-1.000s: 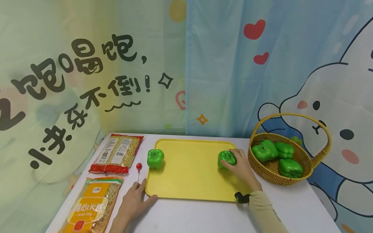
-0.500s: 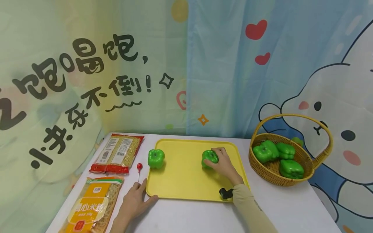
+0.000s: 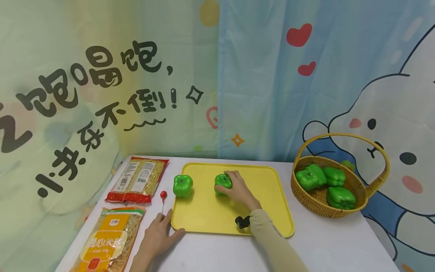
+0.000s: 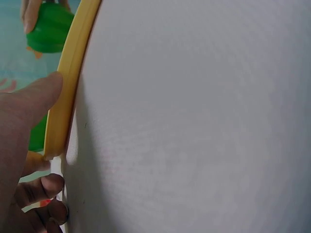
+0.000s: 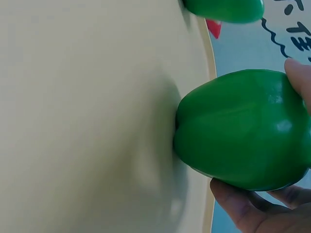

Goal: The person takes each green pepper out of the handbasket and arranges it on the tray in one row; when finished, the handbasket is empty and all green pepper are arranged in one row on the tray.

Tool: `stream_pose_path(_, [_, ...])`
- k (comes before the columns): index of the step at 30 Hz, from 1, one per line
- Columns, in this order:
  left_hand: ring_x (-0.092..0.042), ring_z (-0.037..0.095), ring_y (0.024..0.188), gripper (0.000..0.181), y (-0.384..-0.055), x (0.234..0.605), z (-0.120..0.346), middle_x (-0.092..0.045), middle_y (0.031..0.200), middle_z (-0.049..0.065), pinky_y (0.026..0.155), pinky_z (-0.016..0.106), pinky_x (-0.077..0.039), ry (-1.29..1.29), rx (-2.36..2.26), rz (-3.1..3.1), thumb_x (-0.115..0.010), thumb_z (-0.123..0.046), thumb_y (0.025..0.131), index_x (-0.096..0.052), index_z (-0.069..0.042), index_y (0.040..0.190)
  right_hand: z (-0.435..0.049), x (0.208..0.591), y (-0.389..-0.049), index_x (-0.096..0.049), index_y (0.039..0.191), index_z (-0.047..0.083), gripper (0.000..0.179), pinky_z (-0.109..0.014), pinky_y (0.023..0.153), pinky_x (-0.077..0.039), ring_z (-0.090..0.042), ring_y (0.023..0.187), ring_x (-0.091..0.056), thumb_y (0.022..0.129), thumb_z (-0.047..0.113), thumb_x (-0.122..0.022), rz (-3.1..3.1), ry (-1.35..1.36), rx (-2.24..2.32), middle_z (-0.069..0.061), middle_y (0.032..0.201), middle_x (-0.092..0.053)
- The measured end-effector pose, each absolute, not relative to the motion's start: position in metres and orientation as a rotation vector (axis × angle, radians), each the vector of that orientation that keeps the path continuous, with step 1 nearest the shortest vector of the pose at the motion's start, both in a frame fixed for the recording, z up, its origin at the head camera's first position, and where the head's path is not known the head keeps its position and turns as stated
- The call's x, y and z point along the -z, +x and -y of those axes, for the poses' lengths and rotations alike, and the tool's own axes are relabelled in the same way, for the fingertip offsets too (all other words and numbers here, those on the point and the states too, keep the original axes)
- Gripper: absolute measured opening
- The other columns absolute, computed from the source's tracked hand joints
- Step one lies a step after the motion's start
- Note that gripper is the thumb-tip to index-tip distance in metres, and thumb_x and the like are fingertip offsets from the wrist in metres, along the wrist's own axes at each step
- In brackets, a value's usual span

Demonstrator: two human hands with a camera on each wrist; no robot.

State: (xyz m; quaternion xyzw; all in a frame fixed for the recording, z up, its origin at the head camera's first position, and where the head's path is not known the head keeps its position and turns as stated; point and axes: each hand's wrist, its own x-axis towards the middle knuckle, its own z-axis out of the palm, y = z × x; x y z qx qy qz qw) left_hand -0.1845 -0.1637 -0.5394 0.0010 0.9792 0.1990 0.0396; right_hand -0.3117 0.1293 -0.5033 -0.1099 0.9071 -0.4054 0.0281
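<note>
My right hand (image 3: 240, 192) pinches a glossy green bell pepper (image 3: 222, 183) between thumb and fingers over the middle of the yellow tray (image 3: 204, 215). In the right wrist view, this pepper (image 5: 238, 128) is very near the tray surface; I cannot tell whether it touches. Another green bell pepper (image 3: 183, 186) stands on the tray's left side. My left hand (image 3: 159, 233) rests at the tray's front left corner. Its thumb lies on the front rim and the other fingers are relaxed beside the left edge, as the left wrist view shows.
A wicker basket (image 3: 316, 206) with several green bell peppers stands right of the tray. Two food packets, one red-edged (image 3: 137, 179) and one orange (image 3: 107, 241), lie at the left. A small red-headed stick (image 3: 163, 195) lies between packets and tray. A patterned curtain (image 3: 251, 94) hangs behind.
My right hand has carried the bell pepper leftward, from the tray's right side to its middle. My left hand has stayed at the tray's corner.
</note>
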Motion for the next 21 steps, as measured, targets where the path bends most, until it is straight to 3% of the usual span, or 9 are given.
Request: stream_pose_path(21, [-0.053, 0.020, 0.085, 0.094, -0.184, 0.538, 0.163, -0.057, 0.108, 0.012, 0.077, 0.046, -0.053, 0.025, -0.629, -3.003, -0.071, -0.067, 0.081, -0.048, -0.006, 0.149, -0.072, 0.504, -0.312, -0.042, 0.151, 0.011, 0.081, -0.048, 0.094, -0.051, -0.031, 0.117, -0.053, 0.088, 0.052, -0.072, -2.732, -0.504, 1.252, -0.017, 0.143, -0.043])
